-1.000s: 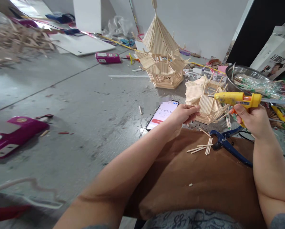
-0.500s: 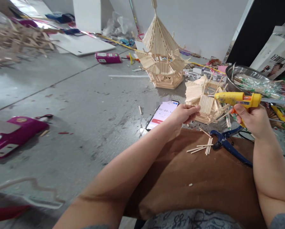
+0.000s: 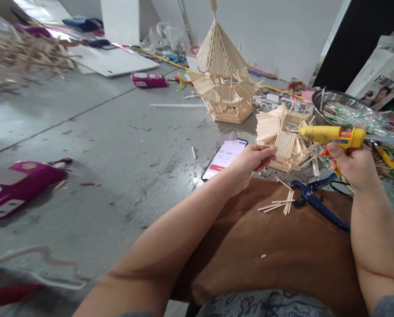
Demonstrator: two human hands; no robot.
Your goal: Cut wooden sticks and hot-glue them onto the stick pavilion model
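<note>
My right hand (image 3: 353, 163) is wrapped round the handle of a yellow hot glue gun (image 3: 332, 135), whose nozzle points left over a small stick model (image 3: 285, 144). A clear glue stick (image 3: 383, 139) runs out of the gun's back. My left hand (image 3: 259, 156) is closed in a pinch at the left front edge of that model, its fingertips against a panel of pale wooden sticks. Below lie loose cut sticks (image 3: 286, 202) and a pair of blue-handled pliers (image 3: 315, 202) on a brown cloth (image 3: 269, 233) over my lap. A phone (image 3: 225, 154) showing a timer sits partly behind my left wrist.
A taller pagoda of sticks (image 3: 225, 94) stands behind on the grey floor. At right, a metal bowl (image 3: 338, 99) holds wrapped sticks. Purple devices (image 3: 25, 187) lie at left, with a heap of wood pieces (image 3: 25, 61) and a white board (image 3: 114, 60) farther back.
My right hand and the glue gun have shifted slightly right, the nozzle drawing back a little from the panel. My left hand stays in place at the model.
</note>
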